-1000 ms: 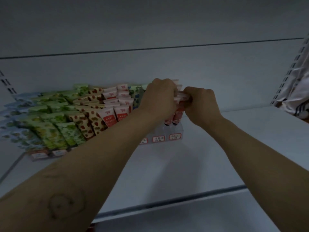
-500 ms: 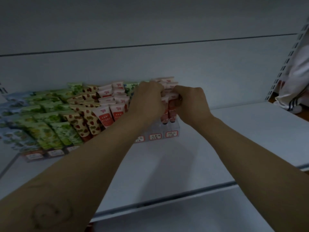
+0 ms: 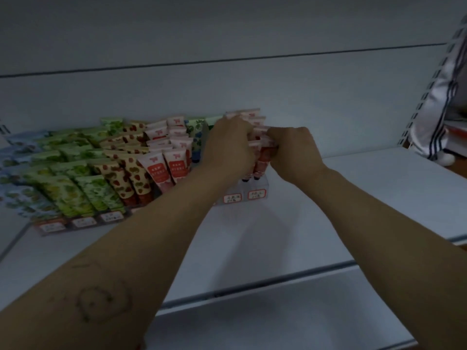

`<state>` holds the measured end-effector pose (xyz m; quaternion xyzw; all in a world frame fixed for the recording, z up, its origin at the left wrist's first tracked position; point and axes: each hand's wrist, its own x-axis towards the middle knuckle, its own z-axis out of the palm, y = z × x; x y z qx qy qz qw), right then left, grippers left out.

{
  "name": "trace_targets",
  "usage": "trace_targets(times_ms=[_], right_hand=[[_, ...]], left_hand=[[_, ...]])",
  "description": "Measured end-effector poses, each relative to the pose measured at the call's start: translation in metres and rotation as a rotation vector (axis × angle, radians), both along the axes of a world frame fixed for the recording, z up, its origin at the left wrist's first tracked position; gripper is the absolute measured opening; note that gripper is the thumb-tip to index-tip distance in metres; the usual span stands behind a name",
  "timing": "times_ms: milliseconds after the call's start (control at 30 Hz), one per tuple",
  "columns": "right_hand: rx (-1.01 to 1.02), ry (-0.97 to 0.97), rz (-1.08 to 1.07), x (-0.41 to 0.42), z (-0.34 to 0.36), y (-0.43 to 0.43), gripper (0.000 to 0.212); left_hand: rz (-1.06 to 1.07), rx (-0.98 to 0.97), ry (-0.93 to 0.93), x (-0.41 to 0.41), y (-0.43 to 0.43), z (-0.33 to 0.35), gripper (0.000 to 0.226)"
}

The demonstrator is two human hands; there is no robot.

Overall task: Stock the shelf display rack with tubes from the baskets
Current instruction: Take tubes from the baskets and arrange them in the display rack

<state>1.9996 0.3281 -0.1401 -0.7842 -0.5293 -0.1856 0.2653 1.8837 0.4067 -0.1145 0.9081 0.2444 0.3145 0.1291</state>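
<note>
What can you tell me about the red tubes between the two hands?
The red tubes are soft-looking plastic with pale pink crimped tops and dark caps pointing down. They stand slightly tilted in the rightmost slots of the clear rack, above two labels. The left hand and right hand grip their upper ends.

Plain grey back panel point(image 3: 227, 34) with a dark seam point(image 3: 227, 62) running across it. Far right there's a slotted upright point(image 3: 429, 79), and beside it white fabric point(image 3: 434, 109) with dark stripes, maybe a garment, too blurry to say.
</note>
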Motion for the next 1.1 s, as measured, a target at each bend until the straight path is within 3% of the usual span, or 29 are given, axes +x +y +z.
trace_targets(times_ms=[133, 300, 367, 467, 533, 600, 700, 867, 933, 1033, 1100], right_hand=[[-0.078, -0.027, 0.012, -0.001, 0.004, 0.003, 0.014], [-0.118, 0.063, -0.02, -0.007, 0.005, -0.002, 0.022], [-0.139, 0.152, -0.018, -0.014, 0.0, -0.013, 0.044], [-0.091, 0.327, -0.003, -0.029, -0.011, -0.035, 0.097], [-0.003, 0.349, -0.027, -0.038, -0.013, -0.05, 0.107], [-0.024, 0.27, -0.054, -0.048, -0.012, -0.068, 0.101], [-0.114, 0.131, -0.038, -0.069, -0.016, -0.095, 0.077], [-0.387, 0.109, 0.096, -0.107, -0.031, -0.142, 0.035], [-0.521, 0.166, 0.099, -0.118, -0.051, -0.161, 0.033], [-0.697, 0.215, 0.105, -0.133, -0.092, -0.184, 0.034], [-0.713, 0.193, 0.108, -0.138, -0.109, -0.193, 0.033]], left_hand=[[0.025, -0.036, -0.047, -0.008, 0.008, -0.008, 0.007], [0.072, 0.005, 0.052, -0.005, 0.004, -0.004, 0.01], [0.089, 0.023, 0.143, -0.007, -0.002, -0.001, 0.012], [0.107, 0.011, 0.251, -0.019, -0.011, -0.002, 0.028], [0.12, 0.017, 0.262, -0.037, -0.024, -0.005, 0.051], [0.114, 0.088, 0.252, -0.058, -0.04, -0.01, 0.059], [0.038, 0.132, 0.255, -0.091, -0.066, -0.021, 0.054], [-0.077, 0.104, 0.198, -0.142, -0.108, -0.073, 0.034], [-0.141, 0.134, 0.194, -0.153, -0.119, -0.099, 0.029], [-0.179, 0.268, 0.032, -0.166, -0.135, -0.137, 0.02], [-0.208, 0.257, -0.027, -0.17, -0.148, -0.157, 0.018]])
